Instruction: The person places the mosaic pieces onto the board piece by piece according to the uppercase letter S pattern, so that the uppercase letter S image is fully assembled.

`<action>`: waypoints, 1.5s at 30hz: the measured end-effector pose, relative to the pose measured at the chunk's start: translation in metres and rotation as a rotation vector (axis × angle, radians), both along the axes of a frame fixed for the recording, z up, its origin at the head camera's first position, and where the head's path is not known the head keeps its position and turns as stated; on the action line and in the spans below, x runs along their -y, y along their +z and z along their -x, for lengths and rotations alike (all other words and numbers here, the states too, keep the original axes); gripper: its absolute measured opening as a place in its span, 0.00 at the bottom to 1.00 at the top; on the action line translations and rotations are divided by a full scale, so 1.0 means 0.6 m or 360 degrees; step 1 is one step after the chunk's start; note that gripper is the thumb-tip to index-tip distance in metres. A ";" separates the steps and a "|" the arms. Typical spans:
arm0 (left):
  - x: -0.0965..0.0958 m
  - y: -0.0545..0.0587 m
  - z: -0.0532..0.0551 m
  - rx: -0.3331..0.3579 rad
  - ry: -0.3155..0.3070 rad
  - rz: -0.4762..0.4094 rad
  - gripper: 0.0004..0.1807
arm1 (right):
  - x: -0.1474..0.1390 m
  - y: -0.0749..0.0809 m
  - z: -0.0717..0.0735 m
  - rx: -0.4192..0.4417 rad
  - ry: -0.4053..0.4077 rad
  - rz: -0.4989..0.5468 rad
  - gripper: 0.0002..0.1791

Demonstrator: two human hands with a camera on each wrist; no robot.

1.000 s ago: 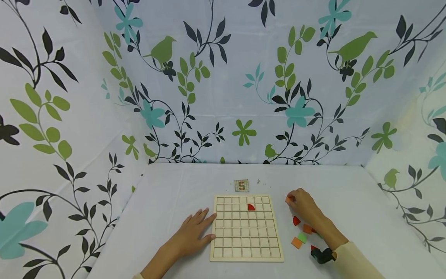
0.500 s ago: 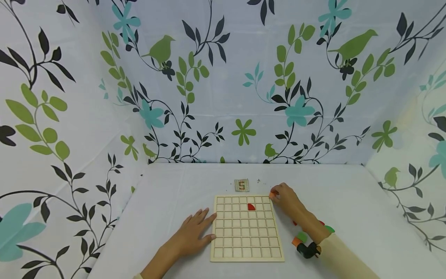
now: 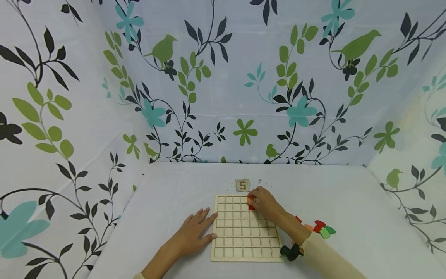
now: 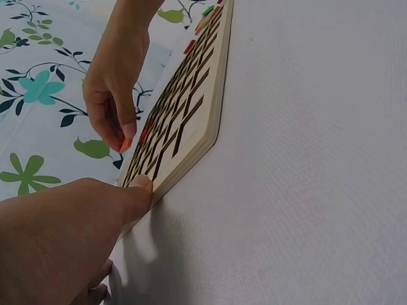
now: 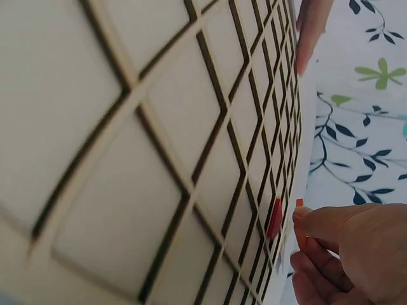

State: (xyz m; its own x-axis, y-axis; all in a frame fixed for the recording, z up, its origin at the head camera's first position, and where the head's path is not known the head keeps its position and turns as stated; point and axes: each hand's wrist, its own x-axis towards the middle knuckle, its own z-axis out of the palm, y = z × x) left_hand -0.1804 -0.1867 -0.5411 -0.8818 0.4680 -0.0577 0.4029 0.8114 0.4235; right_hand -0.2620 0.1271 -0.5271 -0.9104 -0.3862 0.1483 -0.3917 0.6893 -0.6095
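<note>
A pale wooden grid board (image 3: pixel 230 252) lies flat on the white table. Along its left edge rests my left hand (image 3: pixel 193 234), fingers spread, with thumb and a fingertip touching the rim. Over the board's far row, my right hand (image 3: pixel 266 205) pinches a small orange tile (image 3: pixel 249 200) between thumb and fingers. The right wrist view shows that orange tile (image 5: pixel 301 240) held on edge, just off the grid. A red quarter-round piece (image 5: pixel 274 219) sits in a cell close to it; the right hand partly covers this red piece (image 3: pixel 251 208) in the head view.
Loose red, green and orange pieces (image 3: pixel 325 232) lie right of the board, some hidden by the right forearm. A small patterned card (image 3: pixel 242 185) lies beyond the far edge. A black wrist camera (image 3: pixel 291 252) sits on the right wrist. Printed cloth (image 3: pixel 209 131) hangs around the table.
My right hand has moved left with the orange tile, from beside the loose pieces to over the board's far row. The left hand has stayed at the left edge.
</note>
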 end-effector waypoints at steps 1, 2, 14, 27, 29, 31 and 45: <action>0.000 0.000 0.000 -0.0003 -0.0001 0.0001 0.39 | 0.004 -0.003 -0.001 -0.0043 0.0028 -0.0019 0.10; 0.000 0.000 0.000 -0.0004 -0.0002 0.0001 0.39 | 0.008 -0.005 -0.002 -0.0102 0.0059 -0.0041 0.09; -0.002 0.001 0.001 0.0005 0.0005 0.0026 0.39 | 0.026 -0.007 -0.012 -0.0271 0.0116 -0.0144 0.03; 0.001 -0.002 0.002 0.0001 0.0002 0.0042 0.39 | 0.025 -0.004 -0.021 -0.0195 0.0140 -0.0204 0.04; 0.001 -0.002 0.001 0.0003 0.0004 0.0033 0.39 | 0.025 -0.006 -0.023 -0.0239 0.0150 -0.0207 0.05; 0.000 -0.001 0.000 0.0007 0.0008 0.0022 0.39 | 0.023 -0.006 -0.026 -0.0281 0.0162 -0.0196 0.05; 0.000 -0.001 0.000 -0.0004 0.0005 0.0037 0.40 | -0.078 0.025 -0.039 -0.0085 -0.0072 -0.0130 0.13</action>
State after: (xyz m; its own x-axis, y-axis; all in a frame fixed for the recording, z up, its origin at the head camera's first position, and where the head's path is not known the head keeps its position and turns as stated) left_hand -0.1803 -0.1865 -0.5419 -0.8835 0.4637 -0.0660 0.4013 0.8222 0.4036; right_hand -0.2387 0.1739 -0.5124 -0.9188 -0.3578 0.1667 -0.3895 0.7536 -0.5295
